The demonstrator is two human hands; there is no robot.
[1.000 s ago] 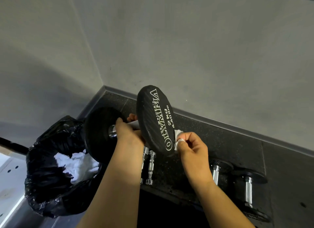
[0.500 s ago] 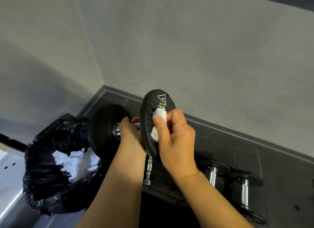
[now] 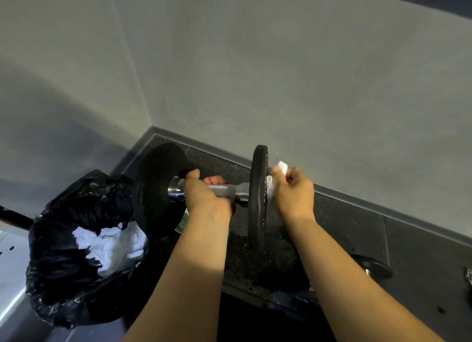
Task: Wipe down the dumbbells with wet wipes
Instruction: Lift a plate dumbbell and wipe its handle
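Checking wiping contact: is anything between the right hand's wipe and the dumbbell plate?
Nothing visible. The right hand holds the wipe against the outer face of the dumbbell plate; no object shows between them. The left hand grips the handle on the plate's other side.

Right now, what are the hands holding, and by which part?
The left hand grips the dumbbell by its metal handle. The right hand pinches a white wipe against the outer face of the end plate.
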